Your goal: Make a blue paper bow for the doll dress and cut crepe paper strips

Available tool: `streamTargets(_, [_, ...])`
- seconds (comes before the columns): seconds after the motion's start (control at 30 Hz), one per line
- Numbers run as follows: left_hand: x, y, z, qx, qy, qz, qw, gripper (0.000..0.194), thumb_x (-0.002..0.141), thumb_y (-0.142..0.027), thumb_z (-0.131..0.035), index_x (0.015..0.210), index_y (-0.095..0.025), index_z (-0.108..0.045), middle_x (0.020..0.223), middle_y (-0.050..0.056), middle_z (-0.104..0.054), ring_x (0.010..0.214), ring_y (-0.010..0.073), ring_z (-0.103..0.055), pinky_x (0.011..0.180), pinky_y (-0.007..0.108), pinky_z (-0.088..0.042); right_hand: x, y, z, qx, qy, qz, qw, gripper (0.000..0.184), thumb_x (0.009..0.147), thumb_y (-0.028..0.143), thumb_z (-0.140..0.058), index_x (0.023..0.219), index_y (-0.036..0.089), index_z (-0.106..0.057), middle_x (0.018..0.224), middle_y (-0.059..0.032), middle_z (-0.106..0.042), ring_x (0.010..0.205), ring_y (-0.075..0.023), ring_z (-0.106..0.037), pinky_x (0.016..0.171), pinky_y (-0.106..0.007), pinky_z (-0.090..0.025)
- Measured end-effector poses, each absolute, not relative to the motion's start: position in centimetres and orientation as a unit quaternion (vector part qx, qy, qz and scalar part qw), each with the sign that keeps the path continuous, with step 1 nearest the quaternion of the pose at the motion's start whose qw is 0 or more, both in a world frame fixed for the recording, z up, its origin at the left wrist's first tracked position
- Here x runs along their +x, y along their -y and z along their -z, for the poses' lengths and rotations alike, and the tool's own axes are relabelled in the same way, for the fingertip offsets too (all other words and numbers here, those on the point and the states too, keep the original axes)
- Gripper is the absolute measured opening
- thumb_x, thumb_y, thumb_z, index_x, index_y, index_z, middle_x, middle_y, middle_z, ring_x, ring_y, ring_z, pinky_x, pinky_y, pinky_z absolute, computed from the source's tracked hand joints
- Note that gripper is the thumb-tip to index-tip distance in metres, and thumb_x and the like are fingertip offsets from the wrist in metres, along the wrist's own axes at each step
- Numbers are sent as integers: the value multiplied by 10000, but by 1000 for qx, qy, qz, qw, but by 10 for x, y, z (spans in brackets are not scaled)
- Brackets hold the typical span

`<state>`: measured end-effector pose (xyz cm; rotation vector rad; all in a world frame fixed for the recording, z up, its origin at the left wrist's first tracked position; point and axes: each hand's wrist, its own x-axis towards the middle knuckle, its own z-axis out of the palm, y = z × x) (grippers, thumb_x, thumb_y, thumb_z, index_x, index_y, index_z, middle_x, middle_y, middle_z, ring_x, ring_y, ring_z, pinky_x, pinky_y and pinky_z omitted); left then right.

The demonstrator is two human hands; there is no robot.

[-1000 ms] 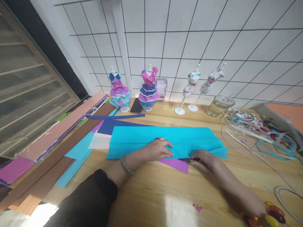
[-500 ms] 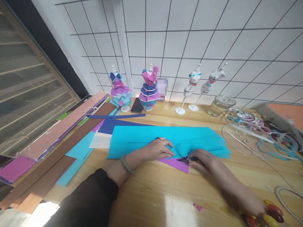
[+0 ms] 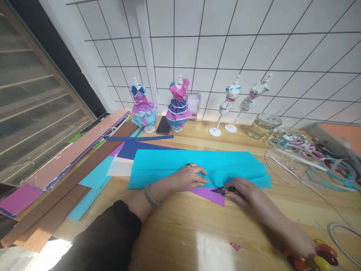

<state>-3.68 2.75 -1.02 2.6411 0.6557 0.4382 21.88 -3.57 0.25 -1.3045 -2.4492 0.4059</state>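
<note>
A long turquoise crepe paper sheet lies across the wooden table. My left hand rests flat on its near edge, fingers stretched out and pressing it down. My right hand is closed around small dark scissors, whose blades point left at the paper's near edge. A purple paper piece sticks out from under the turquoise sheet between my hands.
Two dressed mini mannequins and two bare ones stand at the back wall beside a phone and a glass jar. Long paper strips lie left. A clear tray with ribbons sits right.
The scissor blades have come into view at my right hand's fingertips and shifted slightly left along the paper edge. My left hand has stayed put.
</note>
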Motion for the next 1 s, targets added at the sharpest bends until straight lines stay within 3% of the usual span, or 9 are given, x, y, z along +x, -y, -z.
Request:
streamTargets(0.3, [-35,-27,11,912,-282,-222,199,288,855,-337,-518,1098,-208,-602,1137,56,-553,1003,161,-509,854,272,-377,232,42,0,-491,841,-163,160,253,856,400,-478,1013,233,-585,999,-65,-643,930,-200,-595,785,-344,-483])
streamTargets(0.67, [-33,-22,10,922,-346,-155,76,509,736,-556,-555,1093,-193,-575,953,72,-548,956,217,-468,760,309,-396,228,48,-4,-519,832,-107,165,283,838,453,-483,964,232,-609,959,-58,-666,891,-208,-624,764,-353,-502])
streamTargets(0.83, [-32,-25,11,906,-378,-150,118,529,701,-582,-579,1062,-196,-589,915,60,-572,950,221,-467,778,320,-376,228,50,-2,-513,836,-81,177,284,838,461,-481,942,235,-618,939,-56,-666,864,-205,-628,736,-341,-505])
streamTargets(1.0, [-31,-27,15,888,-395,-162,173,420,658,-566,-643,870,-204,-623,853,23,-587,935,208,-471,787,320,-354,229,51,-1,-517,831,-92,181,285,839,464,-476,943,236,-613,947,-63,-660,872,-207,-626,735,-334,-505])
